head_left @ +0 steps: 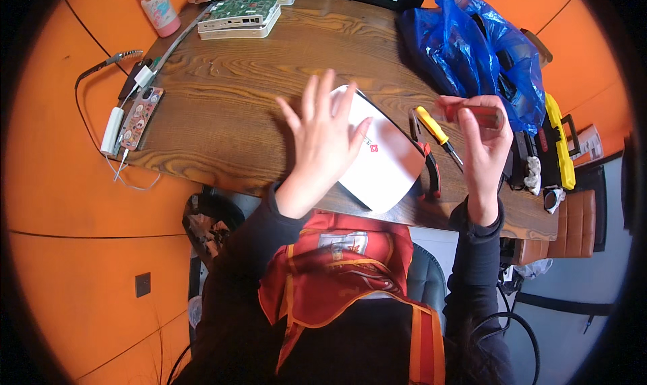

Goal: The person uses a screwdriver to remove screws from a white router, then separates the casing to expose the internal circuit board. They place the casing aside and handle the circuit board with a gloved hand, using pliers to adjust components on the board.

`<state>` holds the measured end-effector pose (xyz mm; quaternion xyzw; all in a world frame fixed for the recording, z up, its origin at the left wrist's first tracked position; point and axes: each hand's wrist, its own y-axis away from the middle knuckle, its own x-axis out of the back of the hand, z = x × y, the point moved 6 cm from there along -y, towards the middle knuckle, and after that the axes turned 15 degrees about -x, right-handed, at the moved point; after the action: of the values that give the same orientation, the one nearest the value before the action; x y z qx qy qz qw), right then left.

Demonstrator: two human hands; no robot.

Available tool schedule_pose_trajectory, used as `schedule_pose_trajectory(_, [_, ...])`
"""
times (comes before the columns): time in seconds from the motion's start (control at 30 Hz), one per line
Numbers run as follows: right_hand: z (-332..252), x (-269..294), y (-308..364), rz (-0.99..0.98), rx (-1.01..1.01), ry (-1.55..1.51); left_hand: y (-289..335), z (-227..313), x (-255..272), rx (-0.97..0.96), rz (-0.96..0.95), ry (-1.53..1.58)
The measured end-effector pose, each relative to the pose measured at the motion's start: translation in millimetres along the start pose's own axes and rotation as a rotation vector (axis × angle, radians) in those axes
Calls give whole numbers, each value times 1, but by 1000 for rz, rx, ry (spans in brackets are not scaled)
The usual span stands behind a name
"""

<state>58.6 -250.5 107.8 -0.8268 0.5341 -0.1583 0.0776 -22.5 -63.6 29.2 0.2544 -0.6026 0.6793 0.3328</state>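
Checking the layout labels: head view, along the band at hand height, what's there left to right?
White oblong device → sticker-covered phone → left hand, spread → white flat panel → yellow-handled screwdriver → right hand, fingers round a red object → yellow-and-black case.

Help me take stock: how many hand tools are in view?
3: a yellow screwdriver and pliers right of the white panel, and a red tool, blurred, in the right hand. The blue bag may hide more.
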Motion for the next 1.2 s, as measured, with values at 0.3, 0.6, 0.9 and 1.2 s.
schedule_pose_trajectory(0.3, [61,-12,56,-193,-717,95,45,-44,-7,337,-148,362])
schedule_pose_trajectory(0.6, [28,-45,90,-345,-531,87,-6,-73,-7,168,-116,507])
schedule_pose_trajectory(0.9, [36,3,68,52,-425,-221,18,-8,6,43,-419,1])
schedule_pose_trajectory(1.2, [25,-1,44,183,-111,-208,34,-9,21,-21,-453,169])
